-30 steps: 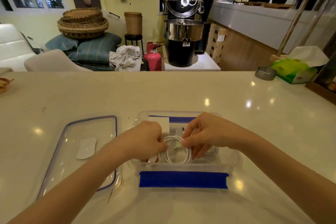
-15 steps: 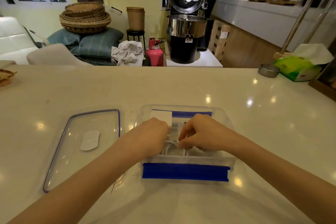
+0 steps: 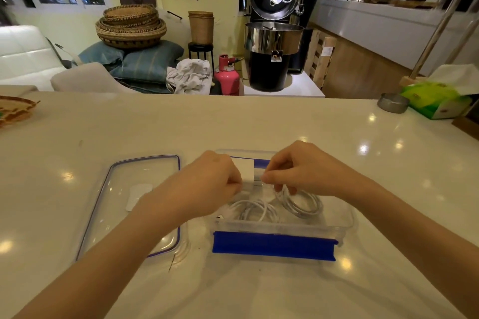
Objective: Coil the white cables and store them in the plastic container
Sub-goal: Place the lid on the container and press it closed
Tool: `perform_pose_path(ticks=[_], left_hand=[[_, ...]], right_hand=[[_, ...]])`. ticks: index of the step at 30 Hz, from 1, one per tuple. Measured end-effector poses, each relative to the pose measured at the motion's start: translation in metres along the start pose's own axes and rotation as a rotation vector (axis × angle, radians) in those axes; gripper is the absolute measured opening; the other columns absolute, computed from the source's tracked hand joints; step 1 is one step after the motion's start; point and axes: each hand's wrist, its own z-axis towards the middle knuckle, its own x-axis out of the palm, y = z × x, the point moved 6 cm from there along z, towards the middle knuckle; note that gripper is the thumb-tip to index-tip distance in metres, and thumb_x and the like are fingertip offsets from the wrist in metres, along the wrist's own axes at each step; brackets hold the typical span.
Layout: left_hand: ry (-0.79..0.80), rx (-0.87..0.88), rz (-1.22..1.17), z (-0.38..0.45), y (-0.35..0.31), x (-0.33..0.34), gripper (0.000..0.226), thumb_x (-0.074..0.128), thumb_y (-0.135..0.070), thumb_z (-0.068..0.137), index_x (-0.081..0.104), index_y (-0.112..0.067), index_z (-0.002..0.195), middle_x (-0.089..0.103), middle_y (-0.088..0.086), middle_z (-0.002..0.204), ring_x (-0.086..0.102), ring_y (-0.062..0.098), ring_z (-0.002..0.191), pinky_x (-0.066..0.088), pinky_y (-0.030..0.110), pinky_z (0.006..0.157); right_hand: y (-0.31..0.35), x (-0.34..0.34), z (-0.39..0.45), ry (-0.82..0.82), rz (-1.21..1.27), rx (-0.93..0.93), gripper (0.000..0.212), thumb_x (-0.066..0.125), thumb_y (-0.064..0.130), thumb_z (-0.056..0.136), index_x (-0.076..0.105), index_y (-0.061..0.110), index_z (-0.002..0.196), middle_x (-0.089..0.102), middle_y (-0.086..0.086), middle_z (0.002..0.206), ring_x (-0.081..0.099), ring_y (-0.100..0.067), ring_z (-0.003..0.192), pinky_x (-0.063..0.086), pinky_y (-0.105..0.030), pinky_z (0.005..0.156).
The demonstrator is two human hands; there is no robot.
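Both grips hover over the container (image 3: 277,225): my left hand (image 3: 207,184) curled, hold unclear; my right hand (image 3: 298,171) pinching a coil (image 3: 300,202). A second coil (image 3: 255,211) lies beside. I should lower mine flat so loops stay together.

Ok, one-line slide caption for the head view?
Both hands over the clear container, two coiled white cables inside, lid alongside.

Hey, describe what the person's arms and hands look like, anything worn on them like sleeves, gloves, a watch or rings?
Both forearms are bare right up to the bottom edge of the picture, with no sleeve in sight. The left hand and right hand wear no gloves. No watch or bracelet shows on either wrist, and no ring on the parts of the fingers that show. No markings show on the hands or arms.
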Motion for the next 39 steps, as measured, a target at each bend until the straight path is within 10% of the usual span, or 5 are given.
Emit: perform_pose_path(ticks=[15,24,34,39], left_hand=[[-0.477,-0.228,-0.294,-0.066,0.110,-0.040,0.019,0.058,-0.023,0.086,0.067,-0.027,0.102,0.066,-0.014,0.093,0.057,-0.006,0.082,0.042,0.007,0.072],[-0.586,-0.599,-0.166,-0.110,0.175,0.000,0.040,0.060,-0.021,0.085,0.054,-0.009,0.123,0.054,0.012,0.124,0.052,0.028,0.113,0.042,0.037,0.095],[-0.565,-0.712,-0.250,-0.118,0.188,0.009,0.009,0.063,-0.007,0.079,0.064,-0.007,0.088,0.059,0.010,0.082,0.058,0.029,0.084,0.037,0.026,0.062],[-0.648,-0.665,-0.299,-0.115,0.184,-0.004,0.013,0.062,-0.006,0.080,0.066,-0.008,0.092,0.067,0.018,0.086,0.062,0.032,0.086,0.037,0.025,0.072]], right_hand=[[0.099,0.032,0.079,0.037,-0.081,-0.337,0.015,0.062,0.016,0.083,0.069,0.011,0.094,0.066,0.000,0.084,0.057,-0.005,0.068,0.046,-0.009,0.058],[0.096,0.089,0.144,0.224,-0.266,-0.124,0.030,0.055,0.012,0.087,0.054,-0.006,0.111,0.064,-0.023,0.104,0.068,-0.030,0.078,0.053,-0.029,0.059],[0.083,0.103,0.163,0.230,-0.142,0.078,0.019,0.053,-0.004,0.084,0.054,-0.012,0.101,0.066,-0.025,0.075,0.065,-0.033,0.060,0.057,-0.038,0.059],[0.081,0.082,0.161,0.130,0.096,0.102,0.017,0.054,-0.011,0.080,0.058,-0.017,0.096,0.062,-0.027,0.067,0.061,-0.024,0.043,0.056,-0.033,0.047]])
